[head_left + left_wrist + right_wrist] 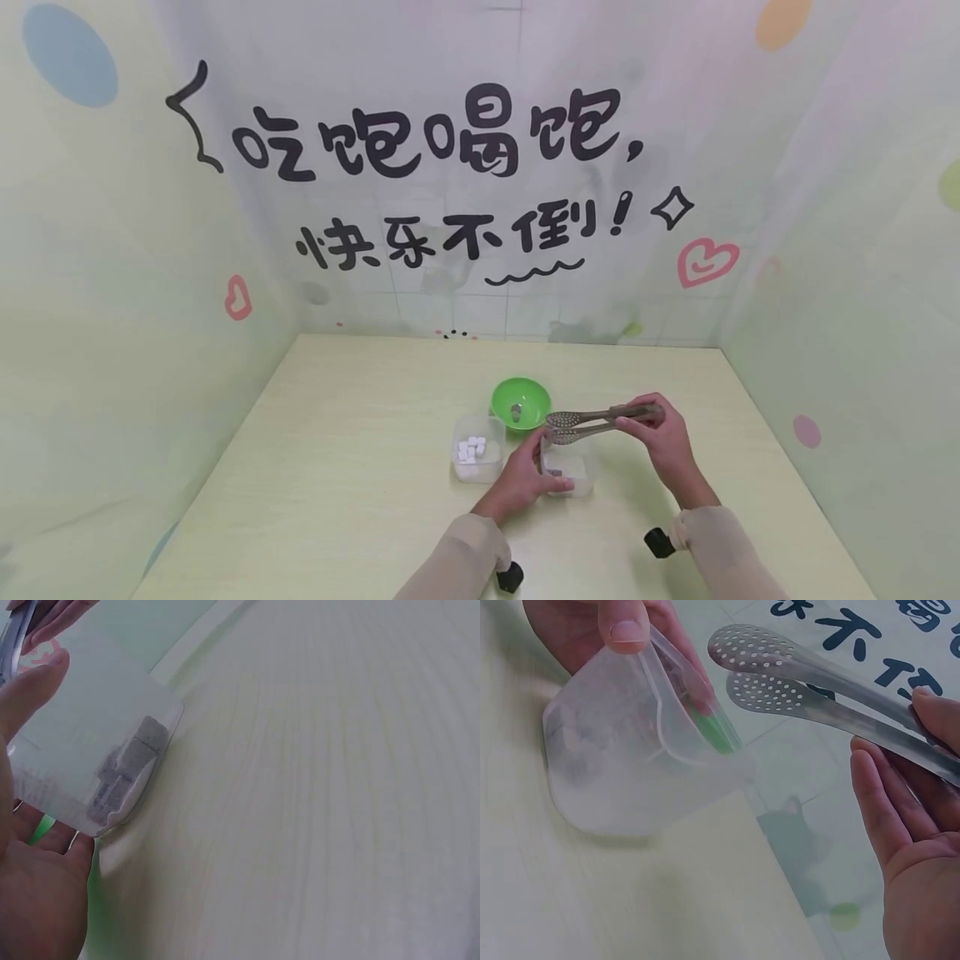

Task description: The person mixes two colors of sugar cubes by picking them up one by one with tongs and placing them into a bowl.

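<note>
My left hand [517,483] grips a clear plastic box [579,479] by its side, thumb on the near wall and fingers around the far side. Several grey cubes [124,769] lie together at its bottom in the left wrist view. In my right hand [670,442] is a pair of metal tongs [810,679] with perforated heads. The heads hover over the box's rim, slightly apart, with nothing seen between them. Just behind the left hand stands a green bowl [538,402], holding a small grey piece [516,412].
A second clear box [480,477] with several white cubes [471,450] stands left of my left hand, close to the bowl. The pale wooden table [337,450] runs back to a printed cloth wall [480,308], with side walls left and right.
</note>
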`<state>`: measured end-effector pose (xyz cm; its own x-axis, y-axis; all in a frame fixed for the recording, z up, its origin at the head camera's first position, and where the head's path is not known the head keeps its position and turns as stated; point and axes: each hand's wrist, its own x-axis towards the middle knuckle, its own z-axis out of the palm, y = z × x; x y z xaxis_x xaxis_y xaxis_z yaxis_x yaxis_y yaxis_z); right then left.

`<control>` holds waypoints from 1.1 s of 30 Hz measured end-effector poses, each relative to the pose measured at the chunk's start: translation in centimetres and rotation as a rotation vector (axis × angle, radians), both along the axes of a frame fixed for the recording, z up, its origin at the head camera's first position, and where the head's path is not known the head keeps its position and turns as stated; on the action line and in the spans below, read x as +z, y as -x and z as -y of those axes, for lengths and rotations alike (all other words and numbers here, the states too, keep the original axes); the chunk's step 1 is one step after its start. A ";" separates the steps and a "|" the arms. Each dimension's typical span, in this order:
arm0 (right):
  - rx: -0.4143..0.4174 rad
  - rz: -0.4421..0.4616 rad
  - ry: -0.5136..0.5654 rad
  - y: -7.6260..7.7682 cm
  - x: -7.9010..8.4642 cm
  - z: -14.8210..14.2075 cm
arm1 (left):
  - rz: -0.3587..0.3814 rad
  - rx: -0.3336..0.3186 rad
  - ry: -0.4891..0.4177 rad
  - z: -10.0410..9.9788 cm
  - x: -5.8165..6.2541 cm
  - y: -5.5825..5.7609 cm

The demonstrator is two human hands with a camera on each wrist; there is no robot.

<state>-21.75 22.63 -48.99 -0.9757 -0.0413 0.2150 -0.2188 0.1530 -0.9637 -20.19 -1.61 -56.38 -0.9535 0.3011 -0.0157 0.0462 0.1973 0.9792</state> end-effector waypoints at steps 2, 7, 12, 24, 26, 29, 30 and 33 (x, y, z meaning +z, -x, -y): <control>0.022 -0.001 -0.003 -0.3 0.0 -0.4 | 0.002 -0.002 -0.001 0.0 0.0 0.0; 0.080 0.001 -0.013 -0.6 -0.5 -1.0 | 0.003 -0.013 -0.030 0.1 0.1 -0.1; 0.108 0.005 -0.046 -0.5 -1.2 -1.1 | -0.007 -0.020 -0.026 0.1 0.2 -0.1; 0.101 0.042 -0.142 -0.6 -1.4 -0.4 | -0.025 -0.019 -0.008 0.0 -0.1 0.0; 0.093 0.040 -0.172 -0.5 -1.3 -0.3 | -0.034 -0.022 -0.011 0.0 -0.1 0.0; 0.075 0.027 -0.221 -0.4 -1.1 -0.2 | -0.036 -0.025 -0.012 0.0 0.0 0.0; 0.067 0.023 -0.234 -0.3 -1.1 -0.2 | -0.032 -0.024 -0.007 0.0 0.1 0.0; 0.047 0.019 -0.266 -0.2 -0.9 -0.1 | -0.024 -0.023 -0.003 0.0 0.2 -0.1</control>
